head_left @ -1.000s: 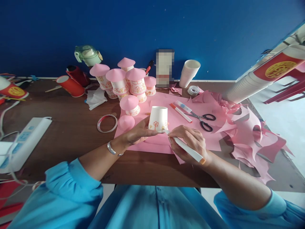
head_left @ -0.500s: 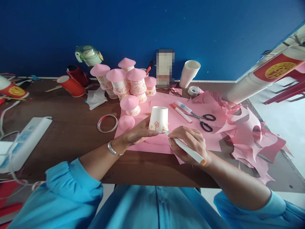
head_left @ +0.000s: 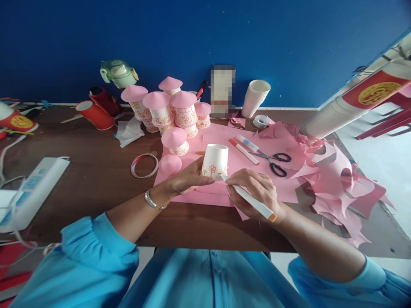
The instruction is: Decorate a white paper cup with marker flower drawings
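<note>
An upside-down white paper cup (head_left: 215, 158) with flowers drawn near its rim is gripped by my left hand (head_left: 188, 177), thumb along the lower edge. My right hand (head_left: 253, 190) is closed around a white marker (head_left: 253, 202) with an orange end, its tip touching the cup's lower right side. Pink paper sheets (head_left: 212, 196) lie beneath both hands. Behind my left hand are a pink paper cone (head_left: 170, 165) and a small cone-topped cup (head_left: 174, 141). To the right rest another marker (head_left: 245, 152), a glue stick (head_left: 247, 143) and black-handled scissors (head_left: 276, 164).
Several decorated cups with pink cone roofs (head_left: 183, 109) stand at the back. A tape roll (head_left: 144, 166) and a power strip (head_left: 35, 192) are on the left. Pink scraps (head_left: 346, 188) cover the right side, near a long cup stack (head_left: 337, 117). Another cup stack (head_left: 256, 98) stands by the wall.
The cup has shifted and turned slightly to the right in my left hand. The marker tip stays against it, a little farther left; my right hand has barely moved.
</note>
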`<state>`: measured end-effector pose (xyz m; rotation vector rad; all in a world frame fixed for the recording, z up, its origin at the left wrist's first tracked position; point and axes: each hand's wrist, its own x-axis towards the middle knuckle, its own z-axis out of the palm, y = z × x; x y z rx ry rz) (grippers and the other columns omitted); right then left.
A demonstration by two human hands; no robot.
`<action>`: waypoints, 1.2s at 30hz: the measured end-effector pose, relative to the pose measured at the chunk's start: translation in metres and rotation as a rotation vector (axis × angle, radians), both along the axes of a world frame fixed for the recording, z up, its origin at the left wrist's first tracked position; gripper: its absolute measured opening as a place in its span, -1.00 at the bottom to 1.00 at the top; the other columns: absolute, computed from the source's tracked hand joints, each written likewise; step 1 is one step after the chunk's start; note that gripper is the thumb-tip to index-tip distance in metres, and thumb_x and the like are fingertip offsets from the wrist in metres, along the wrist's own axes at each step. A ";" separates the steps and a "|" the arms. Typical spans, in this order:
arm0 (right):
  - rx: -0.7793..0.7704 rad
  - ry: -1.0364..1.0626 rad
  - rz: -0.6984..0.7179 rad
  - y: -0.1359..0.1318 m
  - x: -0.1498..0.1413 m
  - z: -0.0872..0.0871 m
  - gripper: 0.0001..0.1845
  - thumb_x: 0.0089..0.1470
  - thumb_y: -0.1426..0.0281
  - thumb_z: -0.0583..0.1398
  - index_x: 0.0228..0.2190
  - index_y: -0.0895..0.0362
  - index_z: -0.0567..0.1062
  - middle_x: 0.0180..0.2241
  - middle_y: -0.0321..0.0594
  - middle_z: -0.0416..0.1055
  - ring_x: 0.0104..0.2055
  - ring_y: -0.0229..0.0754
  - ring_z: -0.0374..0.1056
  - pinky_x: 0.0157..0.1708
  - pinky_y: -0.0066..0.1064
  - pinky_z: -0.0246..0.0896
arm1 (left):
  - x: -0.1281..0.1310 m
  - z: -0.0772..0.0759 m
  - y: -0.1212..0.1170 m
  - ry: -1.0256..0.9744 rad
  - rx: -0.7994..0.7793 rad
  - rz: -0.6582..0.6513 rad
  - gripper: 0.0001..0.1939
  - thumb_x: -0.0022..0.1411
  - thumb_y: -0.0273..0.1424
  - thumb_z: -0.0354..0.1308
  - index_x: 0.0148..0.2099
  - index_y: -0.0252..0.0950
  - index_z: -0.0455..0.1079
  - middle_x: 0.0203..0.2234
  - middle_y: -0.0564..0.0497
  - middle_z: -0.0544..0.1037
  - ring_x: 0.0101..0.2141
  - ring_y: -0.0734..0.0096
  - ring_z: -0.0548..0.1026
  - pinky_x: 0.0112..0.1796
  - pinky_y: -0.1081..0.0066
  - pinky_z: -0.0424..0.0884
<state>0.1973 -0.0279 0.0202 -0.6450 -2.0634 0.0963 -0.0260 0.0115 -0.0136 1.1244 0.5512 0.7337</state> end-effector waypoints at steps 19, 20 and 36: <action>-0.021 -0.009 0.029 0.001 0.002 -0.003 -0.79 0.23 0.61 0.21 -0.16 0.08 0.45 -0.42 -0.32 0.51 -0.44 -0.24 0.49 -0.44 -0.43 0.41 | 0.000 -0.003 0.003 -0.035 0.036 -0.040 -0.61 0.24 -0.33 0.44 0.08 -0.23 0.49 -0.09 -0.06 0.63 -0.08 0.24 0.56 -0.05 0.28 0.44; -0.024 -0.011 0.029 0.001 0.002 -0.003 -0.78 0.22 0.61 0.21 -0.16 0.08 0.46 -0.42 -0.32 0.52 -0.44 -0.24 0.49 -0.44 -0.42 0.41 | 0.000 -0.003 0.003 -0.037 0.029 -0.042 -0.61 0.25 -0.33 0.43 0.09 -0.24 0.49 -0.08 -0.07 0.63 -0.07 0.22 0.57 -0.04 0.27 0.44; 0.024 0.075 -0.056 0.001 0.006 -0.006 -0.62 0.23 0.59 0.25 0.04 0.05 0.49 -0.27 -0.21 0.59 -0.29 -0.14 0.58 -0.32 -0.33 0.58 | -0.007 -0.019 0.003 -0.117 0.000 0.001 -0.54 0.28 -0.26 0.41 0.20 -0.14 0.52 0.07 -0.13 0.65 0.13 0.04 0.59 0.15 0.09 0.52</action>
